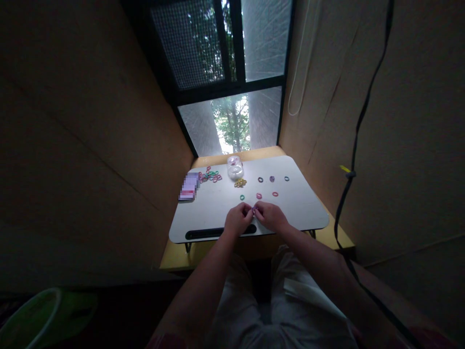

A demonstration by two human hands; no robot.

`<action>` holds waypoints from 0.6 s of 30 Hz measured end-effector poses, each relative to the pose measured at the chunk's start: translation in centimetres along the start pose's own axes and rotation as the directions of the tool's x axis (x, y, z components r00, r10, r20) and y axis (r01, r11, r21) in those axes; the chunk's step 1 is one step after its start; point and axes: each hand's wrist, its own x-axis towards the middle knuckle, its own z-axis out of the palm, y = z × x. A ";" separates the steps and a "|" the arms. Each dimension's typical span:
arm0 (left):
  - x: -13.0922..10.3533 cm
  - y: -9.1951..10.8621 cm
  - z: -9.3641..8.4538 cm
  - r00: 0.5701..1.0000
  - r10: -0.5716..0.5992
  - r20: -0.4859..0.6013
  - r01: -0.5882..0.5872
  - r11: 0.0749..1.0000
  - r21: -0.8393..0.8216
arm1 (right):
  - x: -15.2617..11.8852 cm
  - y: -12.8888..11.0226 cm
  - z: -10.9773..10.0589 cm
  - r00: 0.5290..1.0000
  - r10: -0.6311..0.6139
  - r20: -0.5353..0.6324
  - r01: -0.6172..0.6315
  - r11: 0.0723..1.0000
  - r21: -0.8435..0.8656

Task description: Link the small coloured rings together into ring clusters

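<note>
Near the front of the white lap table (218,213), my left hand (238,218) and my right hand (269,215) meet with fingertips pinched. Between them is a small purple ring-shaped band (255,209), like a hair tie, mostly hidden by the fingers. Just beyond the hands lie a green band (242,197), a pink band (259,196) and an orange-red band (275,194). Farther back sit a dark band (260,179), a purple band (272,179) and a grey-blue band (286,179). A cluster of yellow bands (240,182) lies by a clear plastic jar (235,168).
A heap of mixed coloured bands (211,175) lies at the back left, beside a phone (189,186) with a blurred screen. A black slot (205,233) runs along the front edge. Walls stand close on both sides, and a dark strap (354,160) hangs at right.
</note>
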 end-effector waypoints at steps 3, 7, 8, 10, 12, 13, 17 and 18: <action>0.0 0.0 0.0 1.000 0.010 -0.015 -0.011 0.998 -0.068 | 0.1 0.1 0.1 1.000 -0.012 0.015 0.012 1.000 -0.029; 0.0 -0.1 0.0 1.000 0.027 0.016 -0.025 0.996 -0.083 | 0.1 0.2 0.2 0.999 -0.016 0.029 0.018 0.997 -0.068; 0.1 -0.1 0.1 0.999 0.030 0.017 -0.029 0.997 -0.072 | 0.1 0.3 0.2 0.999 -0.015 0.030 0.017 0.997 -0.074; 0.1 -0.2 0.1 1.000 0.026 0.015 -0.026 0.998 -0.049 | 0.1 0.3 0.2 1.000 -0.011 0.029 0.013 0.997 -0.081; 0.1 -0.4 0.2 1.000 0.018 0.014 -0.018 0.999 -0.028 | 0.2 0.3 0.2 0.999 -0.007 0.032 0.009 0.996 -0.085; 0.1 -0.4 0.2 1.000 0.016 0.014 -0.016 1.000 -0.021 | 0.2 0.3 0.2 0.999 -0.005 0.033 0.007 0.996 -0.086; 0.1 -0.4 0.2 1.000 0.007 -0.002 -0.007 1.000 -0.001 | 0.1 0.1 0.2 1.000 -0.011 0.020 0.012 0.998 -0.067; 0.1 -0.4 0.2 1.000 0.004 -0.006 -0.004 1.000 0.001 | 0.1 0.1 0.2 1.000 -0.014 0.015 0.015 0.998 -0.060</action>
